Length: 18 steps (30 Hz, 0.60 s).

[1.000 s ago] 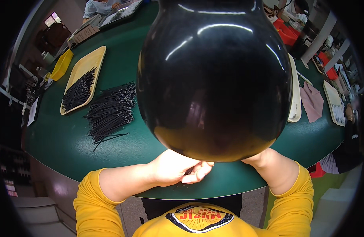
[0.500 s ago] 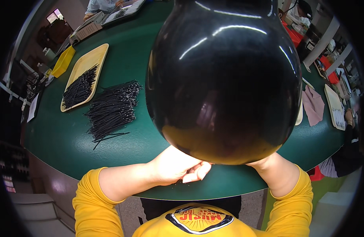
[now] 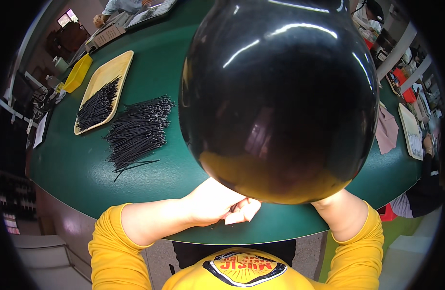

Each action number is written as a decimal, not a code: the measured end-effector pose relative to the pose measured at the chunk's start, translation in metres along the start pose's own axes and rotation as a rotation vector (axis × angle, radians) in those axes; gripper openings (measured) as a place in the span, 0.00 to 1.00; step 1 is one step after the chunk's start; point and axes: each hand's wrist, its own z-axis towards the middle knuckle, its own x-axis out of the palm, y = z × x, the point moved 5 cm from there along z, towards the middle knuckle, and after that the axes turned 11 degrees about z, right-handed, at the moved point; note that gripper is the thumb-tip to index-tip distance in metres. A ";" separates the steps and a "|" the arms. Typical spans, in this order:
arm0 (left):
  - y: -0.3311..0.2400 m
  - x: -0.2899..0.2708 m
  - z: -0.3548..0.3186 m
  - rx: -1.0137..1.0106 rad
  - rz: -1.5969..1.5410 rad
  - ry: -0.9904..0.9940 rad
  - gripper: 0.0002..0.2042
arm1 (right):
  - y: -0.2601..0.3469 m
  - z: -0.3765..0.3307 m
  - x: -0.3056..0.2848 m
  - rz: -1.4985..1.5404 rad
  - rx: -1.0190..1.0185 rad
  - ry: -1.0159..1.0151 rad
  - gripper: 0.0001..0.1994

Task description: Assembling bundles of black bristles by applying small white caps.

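Note:
A large glossy black dome, like a lamp head, covers the middle of the view and hides much of my hands. Bright light falls on my left hand at its lower edge. The fingers there are curled together; whatever they hold is hidden. Of my right hand only the wrist side shows at the dome's lower right, its fingers out of sight. To the left on the green table lies a pile of thin black rods or wires with pale tips.
Beyond the pile sits a cream tray with more black rods, beside a yellow bin. At right lie a pinkish cloth and a white tray of small parts. Other people sit at the far left, far right and right side.
The dome appears slightly larger and further right in view, covering more of the cloth. My left hand keeps its curled pose with a very slight shift of the fingers.

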 end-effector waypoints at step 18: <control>0.004 0.006 -0.002 0.012 -0.199 0.156 0.12 | 0.019 0.002 0.027 -0.095 -0.367 0.176 0.27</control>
